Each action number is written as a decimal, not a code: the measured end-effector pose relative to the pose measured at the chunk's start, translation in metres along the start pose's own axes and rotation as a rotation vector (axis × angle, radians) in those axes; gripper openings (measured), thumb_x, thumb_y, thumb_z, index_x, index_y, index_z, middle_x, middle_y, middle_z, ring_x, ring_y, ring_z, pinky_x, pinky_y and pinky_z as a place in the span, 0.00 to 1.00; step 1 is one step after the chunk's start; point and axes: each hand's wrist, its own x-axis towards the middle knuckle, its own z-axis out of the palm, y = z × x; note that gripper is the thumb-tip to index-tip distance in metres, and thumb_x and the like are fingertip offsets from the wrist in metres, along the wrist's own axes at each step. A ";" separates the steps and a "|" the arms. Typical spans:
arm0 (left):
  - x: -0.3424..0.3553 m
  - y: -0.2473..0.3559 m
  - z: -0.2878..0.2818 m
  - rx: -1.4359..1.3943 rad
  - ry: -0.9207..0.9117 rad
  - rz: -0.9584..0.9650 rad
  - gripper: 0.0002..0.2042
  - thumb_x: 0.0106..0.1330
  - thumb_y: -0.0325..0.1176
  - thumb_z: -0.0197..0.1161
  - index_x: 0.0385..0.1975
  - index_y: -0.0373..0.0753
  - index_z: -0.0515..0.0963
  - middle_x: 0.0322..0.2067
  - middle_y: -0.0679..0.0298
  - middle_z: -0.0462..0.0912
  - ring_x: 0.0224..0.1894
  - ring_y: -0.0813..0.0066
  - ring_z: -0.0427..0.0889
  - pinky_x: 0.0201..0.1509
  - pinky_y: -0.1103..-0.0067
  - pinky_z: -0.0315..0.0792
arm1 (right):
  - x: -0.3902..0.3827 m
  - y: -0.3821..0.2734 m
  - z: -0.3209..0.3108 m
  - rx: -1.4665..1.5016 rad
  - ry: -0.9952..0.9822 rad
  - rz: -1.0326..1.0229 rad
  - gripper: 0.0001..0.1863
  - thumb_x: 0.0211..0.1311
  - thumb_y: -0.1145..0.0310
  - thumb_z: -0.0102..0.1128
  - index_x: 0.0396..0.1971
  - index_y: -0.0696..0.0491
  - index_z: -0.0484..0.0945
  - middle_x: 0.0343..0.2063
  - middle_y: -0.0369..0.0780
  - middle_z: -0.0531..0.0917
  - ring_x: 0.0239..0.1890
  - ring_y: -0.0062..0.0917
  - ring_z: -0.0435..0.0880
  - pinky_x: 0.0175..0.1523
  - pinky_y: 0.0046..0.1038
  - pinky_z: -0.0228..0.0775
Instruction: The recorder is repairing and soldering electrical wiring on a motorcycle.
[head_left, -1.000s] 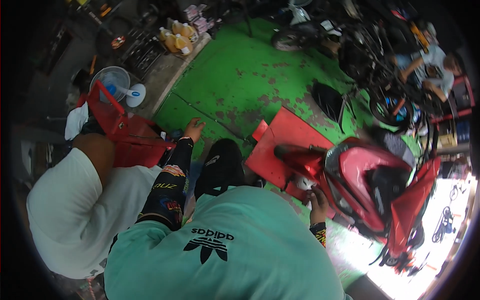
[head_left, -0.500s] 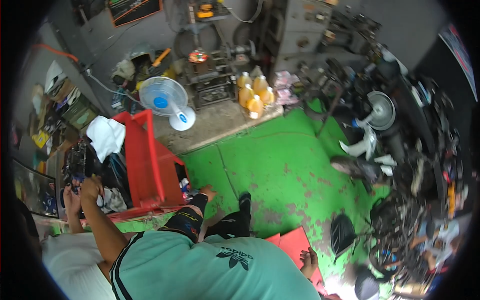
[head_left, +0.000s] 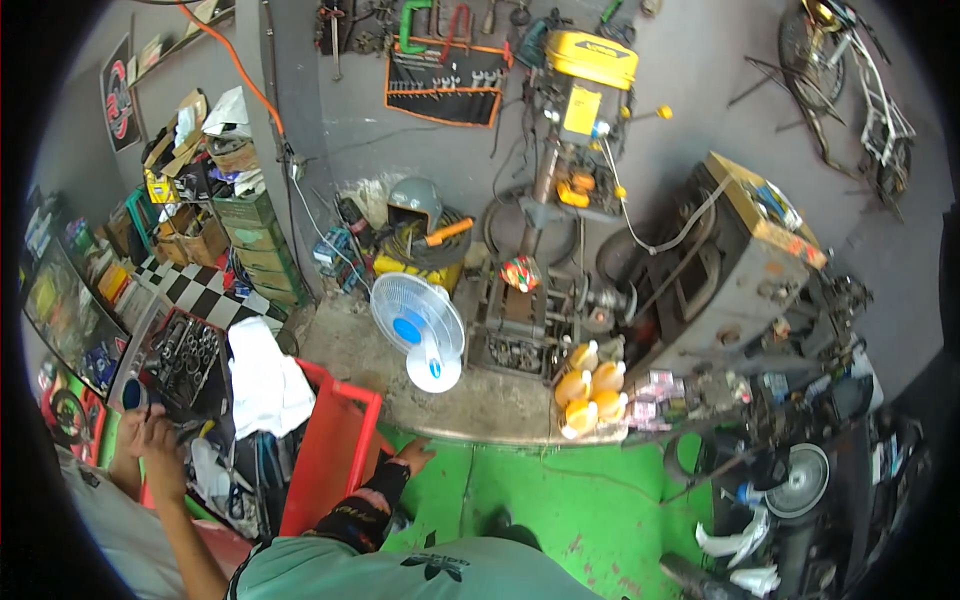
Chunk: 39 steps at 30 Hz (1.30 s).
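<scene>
My left hand (head_left: 158, 436) is at the left, its fingers curled together; what they hold, if anything, is hidden. Right beside it is another person's hand (head_left: 126, 432), coming from a grey sleeve. A small dark round-ended object (head_left: 131, 393) sticks up above these two hands, and I cannot tell which of them grips it. Just beyond lies a tray of metal sockets and wrenches (head_left: 187, 358). Nearer, pliers and other hand tools (head_left: 236, 497) lie in a heap beside a white cloth (head_left: 268, 380). My right hand is out of the picture.
A red metal frame (head_left: 345, 440) stands right of the tools. Ahead are a white fan (head_left: 418, 330), a drill press with a yellow top (head_left: 590, 62) and jugs of amber liquid (head_left: 590, 390). Motorcycle parts and a wheel (head_left: 797, 480) crowd the right side of the green floor (head_left: 500, 490).
The view has tilted up and toward the left, bringing in the tool wall and drill press. My right hand has left the picture. My left hand stays beside the other person's hand.
</scene>
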 end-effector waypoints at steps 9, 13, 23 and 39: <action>-0.010 -0.053 0.015 -0.013 0.284 -0.412 0.30 0.61 0.53 0.64 0.56 0.36 0.78 0.57 0.44 0.78 0.62 0.52 0.76 0.68 0.63 0.67 | 0.433 -0.406 0.265 0.010 -0.331 -0.466 0.13 0.64 0.70 0.61 0.43 0.62 0.82 0.36 0.42 0.85 0.40 0.24 0.83 0.49 0.25 0.74; 0.003 -0.037 -0.004 -0.107 0.387 -0.540 0.31 0.61 0.54 0.65 0.57 0.36 0.77 0.57 0.44 0.78 0.62 0.52 0.76 0.68 0.63 0.67 | 0.489 -0.673 0.465 -0.226 -0.688 -0.936 0.16 0.70 0.62 0.61 0.47 0.60 0.81 0.36 0.39 0.86 0.39 0.24 0.83 0.48 0.28 0.74; 0.211 0.017 -0.210 -0.221 0.549 -0.542 0.33 0.59 0.55 0.67 0.57 0.36 0.77 0.57 0.44 0.78 0.62 0.51 0.76 0.67 0.63 0.68 | 0.526 -1.123 0.755 0.368 -0.667 -1.089 0.13 0.67 0.64 0.60 0.32 0.60 0.83 0.22 0.34 0.82 0.27 0.16 0.80 0.37 0.22 0.72; 0.218 0.071 -0.302 -0.341 0.896 -0.718 0.35 0.57 0.56 0.69 0.58 0.36 0.75 0.57 0.44 0.78 0.61 0.51 0.75 0.67 0.62 0.68 | 0.674 -1.409 0.866 -0.742 0.206 -1.210 0.32 0.56 0.53 0.58 0.64 0.35 0.74 0.75 0.40 0.54 0.78 0.39 0.46 0.74 0.59 0.40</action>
